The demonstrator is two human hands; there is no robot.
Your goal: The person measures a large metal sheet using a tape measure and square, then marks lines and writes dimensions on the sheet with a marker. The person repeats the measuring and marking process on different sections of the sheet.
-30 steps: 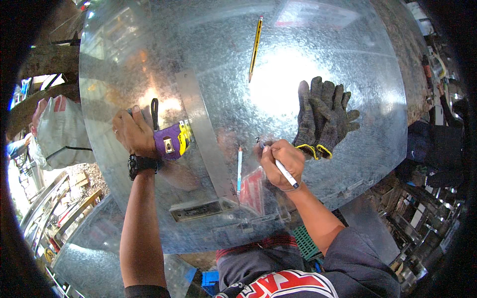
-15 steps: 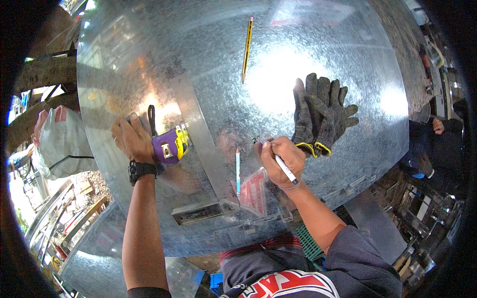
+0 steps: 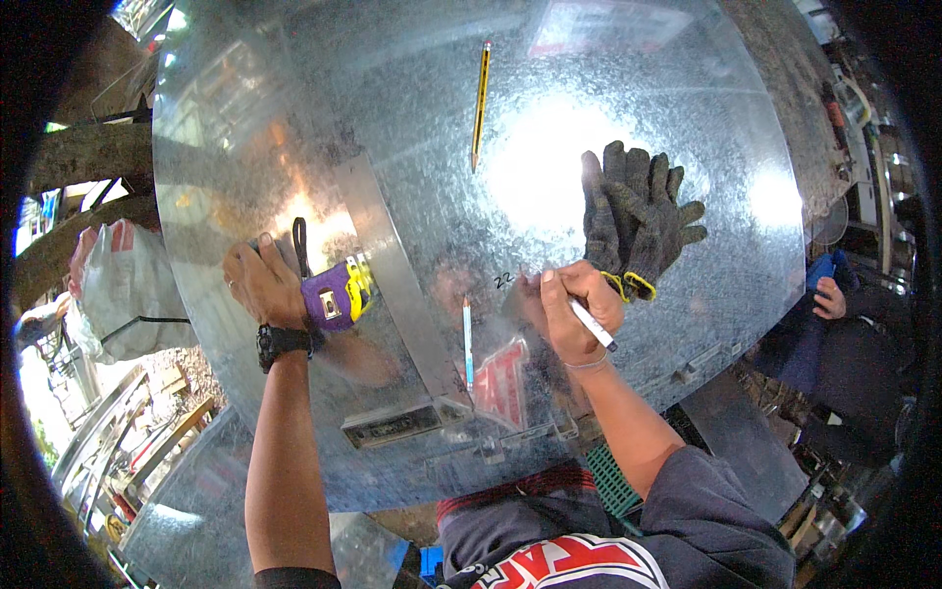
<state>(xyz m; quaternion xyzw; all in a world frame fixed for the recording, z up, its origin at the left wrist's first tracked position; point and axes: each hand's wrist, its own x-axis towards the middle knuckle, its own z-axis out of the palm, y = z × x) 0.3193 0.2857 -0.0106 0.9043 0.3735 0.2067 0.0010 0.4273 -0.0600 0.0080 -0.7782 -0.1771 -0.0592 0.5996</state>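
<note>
- Your right hand (image 3: 579, 314) has its grip closed around a white marker (image 3: 592, 322); the tip is hidden under your fingers and presses on the galvanised sheet (image 3: 412, 128), just beside the small dark handwritten mark (image 3: 503, 281).
- Marker's long axis runs from 10 o'clock, at the tip, to 4 o'clock, at the free end past your knuckles.
- The handwritten mark lies at about 10 o'clock from that grip, very near.
- Your left hand (image 3: 260, 285) is pressed on the sheet with a purple-and-yellow tape measure (image 3: 336, 294) against its palm side; its black strap loops up at 12 o'clock. Fingers look curled at the case, but you cannot tell how firmly they close on it.
- Tape measure sits at 9 o'clock from the right grip, well apart, so the right hand is the nearer one to the mark.
- Between the hands, a folded metal strip (image 3: 392, 285) runs from 11 to 5 o'clock, with a blue pen (image 3: 468, 344) just right of it, lying 12 to 6.
- Dark work gloves (image 3: 638, 216) lie at 1 o'clock from the right grip, almost touching the knuckles.
- A yellow pencil (image 3: 480, 98) lies well off at 11 o'clock, axis near 12 to 6.
- Another person's hand (image 3: 829, 297) shows at 3 o'clock, off the bench.
</note>
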